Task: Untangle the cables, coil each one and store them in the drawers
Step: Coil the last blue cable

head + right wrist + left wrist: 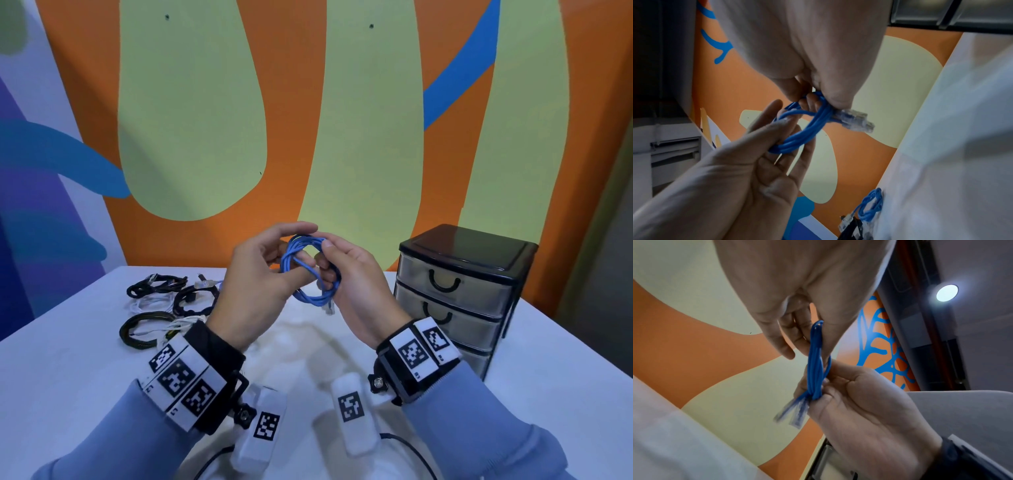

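1. Sleeves and marker-covered wrist bands fill the bottom of my head view; the forearms are cut off by the lower edge.
2. Above the table (68,359) I see the left hand (255,284) and right hand (356,291) raised, both on the blue cable (310,270), which is wound into a small coil and held in the air between them.
3. Left fingers (797,160) are loosely curled with the coil lying across them and the thumb on the near side; from the left wrist view the strands show only edge-on.
4. Right thumb (836,97) and forefinger pinch the coil just beside its clear plug (856,120); the other right fingers curl through the loops, and I cannot tell how many strands they catch.
5. The cable's end in the left wrist view is motion-blurred; I cannot make out its shape.
6. Left of the hands lies a pile of black and white cables (164,305), partly hidden behind the left wrist.
7. To the right stands the drawer unit (459,294); its two visible handled drawers are closed, the lowest part hidden by the right wrist band.
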Action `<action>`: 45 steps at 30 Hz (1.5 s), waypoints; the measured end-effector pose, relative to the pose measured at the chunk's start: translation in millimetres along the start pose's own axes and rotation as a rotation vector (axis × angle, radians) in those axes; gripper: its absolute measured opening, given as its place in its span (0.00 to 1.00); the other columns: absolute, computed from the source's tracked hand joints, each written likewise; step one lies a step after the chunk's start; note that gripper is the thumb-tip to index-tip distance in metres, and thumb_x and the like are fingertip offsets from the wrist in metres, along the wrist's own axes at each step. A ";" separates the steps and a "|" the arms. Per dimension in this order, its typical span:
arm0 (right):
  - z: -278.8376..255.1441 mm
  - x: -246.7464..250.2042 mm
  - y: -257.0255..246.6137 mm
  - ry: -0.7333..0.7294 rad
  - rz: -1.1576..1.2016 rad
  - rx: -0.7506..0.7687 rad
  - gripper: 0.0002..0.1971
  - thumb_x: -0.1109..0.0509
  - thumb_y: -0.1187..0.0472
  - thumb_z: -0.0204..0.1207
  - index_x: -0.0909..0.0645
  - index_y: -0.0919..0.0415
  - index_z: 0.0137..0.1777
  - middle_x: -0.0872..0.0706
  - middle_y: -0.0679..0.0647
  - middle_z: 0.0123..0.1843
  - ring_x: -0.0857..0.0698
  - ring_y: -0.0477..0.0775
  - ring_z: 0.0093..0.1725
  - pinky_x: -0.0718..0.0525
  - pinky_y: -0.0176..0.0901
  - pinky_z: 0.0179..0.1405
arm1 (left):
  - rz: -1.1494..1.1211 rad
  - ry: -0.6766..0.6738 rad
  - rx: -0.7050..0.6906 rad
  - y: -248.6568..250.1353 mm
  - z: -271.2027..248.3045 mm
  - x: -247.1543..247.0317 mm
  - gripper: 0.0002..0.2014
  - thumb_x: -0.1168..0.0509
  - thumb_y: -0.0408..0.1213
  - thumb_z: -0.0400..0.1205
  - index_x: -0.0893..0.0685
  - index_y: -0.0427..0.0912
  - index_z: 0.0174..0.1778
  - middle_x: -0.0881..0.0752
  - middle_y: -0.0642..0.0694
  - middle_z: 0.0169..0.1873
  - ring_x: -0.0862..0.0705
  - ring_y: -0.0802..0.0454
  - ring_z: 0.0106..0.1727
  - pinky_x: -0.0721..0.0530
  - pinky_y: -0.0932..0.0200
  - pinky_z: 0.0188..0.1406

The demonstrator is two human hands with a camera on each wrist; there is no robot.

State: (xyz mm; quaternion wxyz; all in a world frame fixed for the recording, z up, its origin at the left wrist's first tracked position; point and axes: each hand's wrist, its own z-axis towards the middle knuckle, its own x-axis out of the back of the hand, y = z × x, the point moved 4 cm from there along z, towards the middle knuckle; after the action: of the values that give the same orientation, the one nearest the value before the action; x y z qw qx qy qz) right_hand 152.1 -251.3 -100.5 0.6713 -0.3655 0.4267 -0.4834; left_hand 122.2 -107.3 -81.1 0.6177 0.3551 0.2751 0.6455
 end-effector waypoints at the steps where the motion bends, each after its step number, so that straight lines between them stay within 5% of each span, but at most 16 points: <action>1: 0.1 1.3 -1.4 -0.005 -0.001 0.002 0.16 0.43 0.65 0.93 0.13 0.65 0.66 0.29 0.57 0.38 0.34 0.49 0.33 0.35 0.43 0.35 | -0.007 0.010 -0.020 -0.2 0.2 -0.6 0.19 0.20 0.27 0.78 0.06 0.51 0.61 0.05 0.50 0.44 0.09 0.54 0.51 0.14 0.64 0.55; 3: 0.6 2.6 -3.9 -0.020 0.000 -0.001 0.16 0.43 0.64 0.93 0.12 0.61 0.62 0.29 0.58 0.40 0.34 0.49 0.34 0.32 0.41 0.34 | -0.030 0.058 -0.026 -2.7 1.4 0.2 0.10 0.20 0.33 0.80 0.03 0.51 0.54 0.05 0.52 0.48 0.10 0.53 0.54 0.16 0.61 0.59; 6: 0.9 4.0 -8.2 0.000 -0.035 0.004 0.16 0.44 0.65 0.93 0.12 0.55 0.58 0.29 0.53 0.36 0.33 0.49 0.33 0.30 0.39 0.34 | -0.082 0.185 0.031 -9.2 3.1 6.0 0.04 0.21 0.42 0.82 0.02 0.53 0.50 0.11 0.62 0.38 0.19 0.54 0.42 0.23 0.66 0.44; 9: 3.1 10.3 -11.5 0.069 -0.024 0.015 0.15 0.43 0.66 0.92 0.13 0.57 0.59 0.29 0.49 0.35 0.33 0.49 0.34 0.30 0.41 0.37 | -0.118 0.230 0.064 -11.9 6.4 13.6 0.06 0.24 0.42 0.85 0.02 0.47 0.50 0.12 0.55 0.36 0.25 0.51 0.39 0.24 0.62 0.42; 12: 3.5 16.5 -12.3 0.117 0.127 -0.022 0.14 0.43 0.66 0.92 0.15 0.63 0.63 0.28 0.51 0.35 0.33 0.50 0.33 0.32 0.42 0.36 | -0.187 0.153 0.135 -8.7 7.6 16.2 0.08 0.26 0.37 0.86 0.04 0.38 0.54 0.10 0.44 0.37 0.19 0.50 0.37 0.17 0.60 0.41; 17: 2.3 24.1 -15.8 0.128 0.394 -0.128 0.06 0.38 0.60 0.88 0.21 0.60 0.54 0.35 0.51 0.35 0.38 0.50 0.31 0.35 0.44 0.36 | -0.355 -0.089 0.265 4.3 3.7 15.1 0.16 0.38 0.15 0.83 0.09 0.26 0.60 0.07 0.27 0.55 0.07 0.42 0.54 0.08 0.56 0.61; 23: 3.6 25.7 -19.3 0.103 0.203 -0.022 0.10 0.27 0.54 0.86 0.14 0.62 0.53 0.46 0.54 0.40 0.39 0.50 0.31 0.37 0.43 0.34 | -0.679 -0.149 0.416 3.3 4.1 14.7 0.23 0.42 0.34 0.80 0.09 0.22 0.59 0.10 0.22 0.60 0.07 0.39 0.56 0.08 0.55 0.57; 25: 4.0 26.1 -19.0 0.095 0.126 -0.024 0.14 0.28 0.52 0.87 0.13 0.65 0.52 0.46 0.55 0.40 0.39 0.50 0.31 0.36 0.42 0.34 | -0.527 -0.128 0.366 0.6 5.3 16.2 0.16 0.39 0.26 0.85 0.09 0.24 0.60 0.09 0.23 0.57 0.07 0.43 0.53 0.08 0.59 0.54; 28: 4.0 25.3 -18.5 0.082 0.090 -0.077 0.16 0.31 0.50 0.89 0.24 0.59 0.43 0.44 0.52 0.37 0.41 0.51 0.32 0.37 0.42 0.34 | -0.307 -0.110 0.272 -1.5 6.3 17.9 0.12 0.35 0.18 0.85 0.09 0.27 0.59 0.07 0.27 0.54 0.07 0.44 0.54 0.09 0.58 0.60; 32: 3.1 19.5 -19.4 0.066 0.090 -0.087 0.18 0.34 0.50 0.90 0.31 0.55 0.41 0.44 0.52 0.37 0.44 0.54 0.35 0.39 0.44 0.35 | -0.198 -0.027 0.216 0.1 8.2 22.6 0.11 0.38 0.16 0.83 0.09 0.23 0.45 0.10 0.22 0.49 0.17 0.47 0.41 0.15 0.63 0.46; 34: 2.7 17.9 -19.7 0.077 0.110 -0.078 0.18 0.35 0.49 0.91 0.31 0.55 0.41 0.41 0.49 0.33 0.42 0.51 0.33 0.38 0.44 0.35 | -0.157 -0.036 0.204 1.4 8.6 23.6 0.09 0.34 0.16 0.83 0.07 0.26 0.46 0.09 0.23 0.49 0.16 0.45 0.42 0.16 0.63 0.46; 39: 2.5 19.9 -19.8 0.122 0.226 -0.088 0.19 0.37 0.49 0.92 0.30 0.56 0.40 0.40 0.49 0.32 0.41 0.49 0.29 0.38 0.42 0.34 | 0.174 0.039 0.044 -4.7 13.3 30.0 0.14 0.22 0.26 0.82 0.07 0.47 0.60 0.04 0.48 0.45 0.06 0.45 0.53 0.08 0.54 0.58; 42: 0.2 14.4 -17.9 0.108 0.305 -0.094 0.19 0.39 0.49 0.93 0.31 0.56 0.40 0.39 0.49 0.32 0.41 0.49 0.28 0.40 0.43 0.34 | 0.568 0.200 -0.165 -3.9 12.2 32.4 0.06 0.19 0.38 0.81 0.03 0.54 0.51 0.09 0.55 0.48 0.11 0.51 0.51 0.13 0.49 0.52; 45: -3.2 2.0 -12.6 0.085 0.330 -0.084 0.20 0.41 0.49 0.93 0.33 0.55 0.39 0.39 0.49 0.32 0.41 0.49 0.28 0.40 0.43 0.34 | 0.685 0.263 -0.145 -3.8 11.2 37.2 0.01 0.20 0.43 0.81 0.04 0.55 0.46 0.12 0.53 0.46 0.15 0.56 0.45 0.17 0.50 0.47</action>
State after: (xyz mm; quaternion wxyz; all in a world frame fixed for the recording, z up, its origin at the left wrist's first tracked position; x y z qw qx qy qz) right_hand 145.2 -256.9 -90.8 0.7070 -0.2974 0.5289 -0.3634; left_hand 134.0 -70.9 -73.0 0.3487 0.2958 0.1708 0.8728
